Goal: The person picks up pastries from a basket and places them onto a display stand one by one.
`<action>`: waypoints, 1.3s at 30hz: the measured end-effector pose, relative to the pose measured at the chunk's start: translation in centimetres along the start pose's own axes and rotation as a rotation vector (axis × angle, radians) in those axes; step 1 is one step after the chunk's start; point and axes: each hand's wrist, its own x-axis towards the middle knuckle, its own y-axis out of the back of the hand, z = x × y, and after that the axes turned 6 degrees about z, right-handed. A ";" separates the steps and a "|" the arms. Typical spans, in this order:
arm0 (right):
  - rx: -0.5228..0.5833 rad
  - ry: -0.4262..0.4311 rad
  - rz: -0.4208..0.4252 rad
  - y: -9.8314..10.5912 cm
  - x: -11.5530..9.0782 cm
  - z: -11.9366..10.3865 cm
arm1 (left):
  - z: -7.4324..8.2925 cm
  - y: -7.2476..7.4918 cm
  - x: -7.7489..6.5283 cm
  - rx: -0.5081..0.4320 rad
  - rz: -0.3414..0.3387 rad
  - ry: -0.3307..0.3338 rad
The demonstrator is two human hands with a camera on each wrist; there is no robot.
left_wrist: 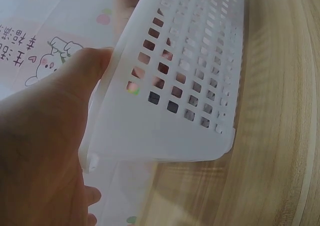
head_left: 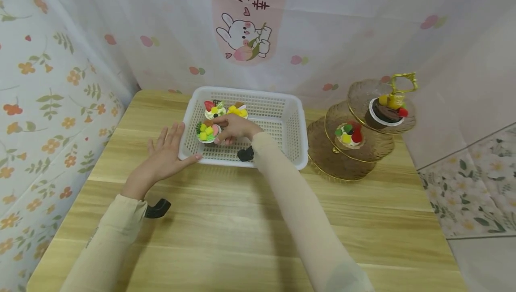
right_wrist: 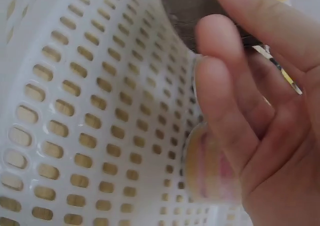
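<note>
My right hand [head_left: 238, 127] reaches into a white plastic basket [head_left: 278, 97] and pinches a toy cupcake [head_left: 207, 131] topped with yellow cubes, green and pink. In the right wrist view its dark brown cup [right_wrist: 185, 15] shows between thumb and fingers, tilted above the perforated floor. Two more cupcakes sit behind it: one with a strawberry and white cream [head_left: 214, 111], one with yellow pieces [head_left: 238, 111], partly covered by my hand. My left hand [head_left: 165, 151] rests at the basket's left front corner, fingers extended along the left side and thumb on the front rim.
A three-tier stand [head_left: 350, 166] with gold rims is to the basket's right. A chocolate cupcake [head_left: 384, 112] sits on its top tier and a fruit tart [head_left: 350, 135] on the middle one. Curtains hang behind and left of the wooden table [head_left: 225, 234].
</note>
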 end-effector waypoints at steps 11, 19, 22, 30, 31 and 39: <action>0.113 0.130 0.147 1.7 -2.7 -3.3 | 0.0 0.1 0.0 0.002 -0.009 -0.008; 0.240 0.249 0.278 2.5 -5.8 -4.1 | 0.1 0.1 -0.2 -0.001 -0.019 -0.005; 0.215 0.276 0.390 2.6 -7.1 -3.7 | 0.2 0.1 -0.2 -0.002 -0.012 -0.007; 0.232 0.305 0.634 3.0 -11.4 -2.5 | 0.2 0.0 -0.4 -0.010 -0.004 -0.014; 0.244 0.316 0.655 3.1 -11.9 -2.4 | 0.2 0.0 -0.4 -0.010 -0.004 -0.013; 0.312 0.341 0.871 3.4 -17.7 -0.8 | 0.1 0.0 -0.4 -0.007 -0.001 -0.015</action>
